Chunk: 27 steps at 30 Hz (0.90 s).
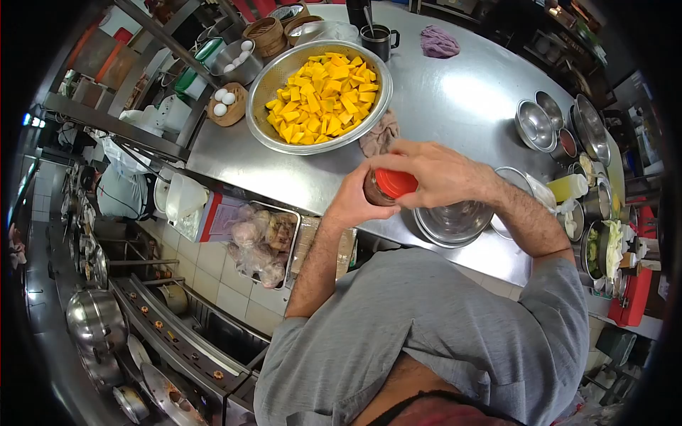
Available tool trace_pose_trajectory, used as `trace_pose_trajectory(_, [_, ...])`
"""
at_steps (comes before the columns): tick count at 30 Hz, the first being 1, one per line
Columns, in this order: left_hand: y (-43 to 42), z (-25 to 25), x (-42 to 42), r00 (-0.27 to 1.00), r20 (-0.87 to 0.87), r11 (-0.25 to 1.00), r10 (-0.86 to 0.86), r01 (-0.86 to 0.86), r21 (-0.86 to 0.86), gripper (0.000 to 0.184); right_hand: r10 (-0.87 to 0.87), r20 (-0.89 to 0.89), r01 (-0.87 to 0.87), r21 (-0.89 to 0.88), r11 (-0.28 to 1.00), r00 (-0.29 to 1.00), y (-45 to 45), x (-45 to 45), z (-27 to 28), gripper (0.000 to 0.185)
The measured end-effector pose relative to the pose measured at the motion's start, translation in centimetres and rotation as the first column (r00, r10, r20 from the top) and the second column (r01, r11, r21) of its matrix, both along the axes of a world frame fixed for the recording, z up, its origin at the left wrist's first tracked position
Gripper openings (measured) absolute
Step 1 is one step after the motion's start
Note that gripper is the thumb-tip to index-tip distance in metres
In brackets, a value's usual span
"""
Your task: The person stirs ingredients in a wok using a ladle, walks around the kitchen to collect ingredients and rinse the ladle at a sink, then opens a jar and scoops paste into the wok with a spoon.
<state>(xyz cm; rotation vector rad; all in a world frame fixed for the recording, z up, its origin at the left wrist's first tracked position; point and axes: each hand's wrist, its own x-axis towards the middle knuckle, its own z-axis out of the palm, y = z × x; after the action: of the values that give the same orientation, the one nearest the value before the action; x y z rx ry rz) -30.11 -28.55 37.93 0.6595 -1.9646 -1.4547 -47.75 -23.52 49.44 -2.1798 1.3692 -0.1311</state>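
A jar (376,192) with a red lid (395,183) is held up over the front edge of the steel table. My left hand (353,197) wraps round the jar's side, and my right hand (442,170) grips the lid from above with curled fingers. The lid still sits on the jar, whose contents I cannot make out. Below my right hand, steel mixing bowls (455,226) stand at the table's front edge. Just beyond my hands lies a brown cloth (381,135), beside a large steel colander (259,131) full of orange-yellow squash-like chunks (323,96).
Eggs (224,99) rest on a small wooden board (229,112) at left. A dark mug (379,42) and a purple cloth (440,42) are at the back. Steel bowls (536,126) and a yellow bottle (568,187) stand right. Bagged food (263,241) lies in a tray, lower left.
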Motion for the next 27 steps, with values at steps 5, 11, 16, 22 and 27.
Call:
trace_pose_trajectory(5, [-1.1,-1.2,1.3,0.914,-0.162,0.833,-0.371,0.405,0.376,0.083,0.351,0.085,-0.315,-0.280,0.907,0.933,0.2,-0.9,0.0,0.052])
trace_pose_trajectory(11, [0.1,-1.6,1.3,0.945,-0.195,0.892,-0.263,0.316,0.323,0.085,-0.054,0.274,0.172,-0.427,0.887,0.960,-2.7,-4.7,-2.6,0.061])
trace_pose_trajectory(16, [0.3,-0.6,0.5,0.963,-0.236,0.991,-0.126,0.133,0.014,0.081,-0.375,-0.053,0.366,-0.126,0.922,0.926,-5.9,-12.1,-13.2,0.062])
trace_pose_trajectory(22, [0.0,-1.3,0.5,0.967,-0.255,0.986,0.001,-0.043,-0.159,0.080,-0.322,0.432,0.497,-0.391,0.775,0.842,-2.6,-6.7,-6.0,0.019])
trace_pose_trajectory(27, [-0.2,-1.0,-0.1,0.975,-0.222,0.982,0.024,-0.064,-0.177,0.078,-0.051,0.104,0.102,-0.573,0.813,0.993,1.9,0.2,-1.3,0.008])
